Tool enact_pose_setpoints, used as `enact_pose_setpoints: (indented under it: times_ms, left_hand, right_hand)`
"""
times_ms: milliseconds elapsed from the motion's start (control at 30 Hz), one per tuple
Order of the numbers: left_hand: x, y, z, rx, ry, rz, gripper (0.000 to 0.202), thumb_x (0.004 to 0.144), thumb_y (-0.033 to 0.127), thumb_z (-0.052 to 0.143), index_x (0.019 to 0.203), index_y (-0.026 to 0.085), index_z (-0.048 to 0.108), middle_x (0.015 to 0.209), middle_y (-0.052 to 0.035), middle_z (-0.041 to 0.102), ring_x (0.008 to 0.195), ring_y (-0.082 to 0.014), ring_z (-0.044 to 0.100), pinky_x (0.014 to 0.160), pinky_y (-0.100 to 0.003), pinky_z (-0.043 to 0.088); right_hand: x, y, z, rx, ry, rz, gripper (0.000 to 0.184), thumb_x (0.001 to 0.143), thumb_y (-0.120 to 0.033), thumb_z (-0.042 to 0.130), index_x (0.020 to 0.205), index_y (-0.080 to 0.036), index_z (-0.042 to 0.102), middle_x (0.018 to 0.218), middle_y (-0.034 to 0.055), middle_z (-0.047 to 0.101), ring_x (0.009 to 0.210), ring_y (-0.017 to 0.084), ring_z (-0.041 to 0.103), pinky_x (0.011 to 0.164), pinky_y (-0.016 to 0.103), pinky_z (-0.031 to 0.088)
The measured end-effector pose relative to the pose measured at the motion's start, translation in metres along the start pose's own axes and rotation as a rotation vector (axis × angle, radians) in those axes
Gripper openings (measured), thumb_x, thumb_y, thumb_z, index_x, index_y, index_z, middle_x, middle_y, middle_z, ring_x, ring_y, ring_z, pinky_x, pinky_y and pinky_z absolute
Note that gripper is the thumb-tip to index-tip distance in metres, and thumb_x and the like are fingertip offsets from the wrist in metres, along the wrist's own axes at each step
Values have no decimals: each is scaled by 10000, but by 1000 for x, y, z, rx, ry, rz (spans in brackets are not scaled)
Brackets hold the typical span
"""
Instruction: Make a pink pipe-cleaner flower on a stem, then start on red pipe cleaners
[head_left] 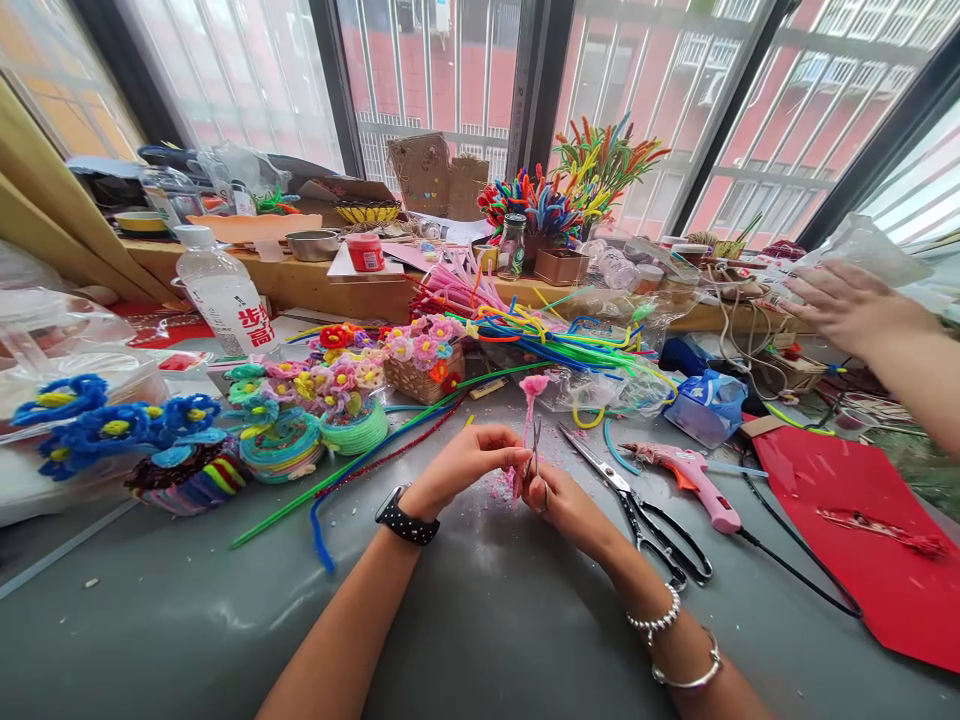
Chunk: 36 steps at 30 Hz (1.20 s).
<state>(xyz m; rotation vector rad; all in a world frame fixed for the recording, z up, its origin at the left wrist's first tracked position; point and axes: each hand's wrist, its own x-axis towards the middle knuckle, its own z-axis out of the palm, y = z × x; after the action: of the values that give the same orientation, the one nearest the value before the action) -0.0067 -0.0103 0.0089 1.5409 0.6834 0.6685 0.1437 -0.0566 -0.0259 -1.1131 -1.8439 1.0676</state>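
In the middle of the head view, my left hand (480,462) pinches the stem of a pink pipe-cleaner flower (533,386), which stands upright with its bloom on top. My right hand (559,505) is closed on small scissors (535,450), their blades pointing up beside the stem. Whether the blades touch the stem I cannot tell. Pink fuzz clippings (499,485) lie on the grey table under my hands. Large black-handled scissors (637,505) rest open to the right, near a pink glue gun (694,478).
Pipe-cleaner flower pots (279,440) and a clear bottle (223,295) stand left. Loose pipe cleaners (540,330) pile up behind. On the right are a blue packet (706,408) and a red sheet (840,500). Another person's hand (847,305) reaches in from the right edge.
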Motion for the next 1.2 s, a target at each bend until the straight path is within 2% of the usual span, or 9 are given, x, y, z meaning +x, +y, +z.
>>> enact_pose_setpoints:
  times_ms: [133, 367, 700, 833, 967, 1067, 1200]
  left_hand:
    - [-1, -1, 0, 24, -35, -13, 195, 690, 317, 560, 667, 124, 568, 620, 1, 554, 612, -106, 502, 620, -229, 397]
    - [-1, -1, 1, 70, -80, -34, 190, 689, 314, 555, 639, 131, 552, 609, 13, 549, 606, -99, 492, 596, -212, 365]
    - [0, -1, 1, 47, -28, -38, 193, 670, 316, 572, 644, 126, 561, 614, 13, 525, 599, -90, 456, 582, -206, 356]
    - [1, -2, 1, 34, 8, -30, 201, 661, 323, 582, 656, 123, 573, 612, 11, 527, 587, -89, 455, 567, -206, 362]
    - [1, 1, 2, 24, 42, -20, 201, 653, 325, 591, 643, 125, 569, 603, 10, 534, 586, -91, 463, 573, -210, 368]
    - [-1, 3, 2, 0, 21, -17, 197, 670, 320, 575, 641, 126, 563, 601, 7, 546, 579, -91, 472, 576, -212, 369]
    - [-2, 3, 2, 3, -18, -34, 192, 680, 316, 567, 648, 127, 564, 597, 11, 547, 567, -83, 461, 555, -201, 351]
  right_hand:
    - [0, -2, -1, -53, 5, -13, 597, 657, -738, 217, 638, -175, 414, 608, -12, 374, 579, 113, 336, 495, 222, 279]
    - [0, 0, -2, -64, 8, 36, 602, 669, -728, 230, 617, -166, 440, 557, -29, 341, 522, 95, 306, 468, 214, 252]
    - [1, -2, -1, -3, 171, 91, 489, 663, -635, 425, 521, -167, 426, 491, -41, 330, 474, 84, 290, 448, 215, 233]
    - [1, -1, -1, -36, 219, 119, 495, 684, -605, 428, 449, -170, 398, 449, -38, 354, 453, 83, 306, 459, 221, 252]
    - [1, 2, -2, -23, 149, 75, 571, 667, -697, 329, 473, -168, 419, 459, -36, 343, 452, 85, 314, 451, 220, 255]
    - [0, 3, -1, 30, 73, 29, 622, 633, -757, 224, 539, -174, 417, 474, -38, 342, 455, 89, 322, 450, 219, 266]
    - [-1, 1, 0, 14, 45, 0, 611, 640, -752, 216, 593, -177, 419, 512, -34, 365, 482, 94, 337, 460, 218, 279]
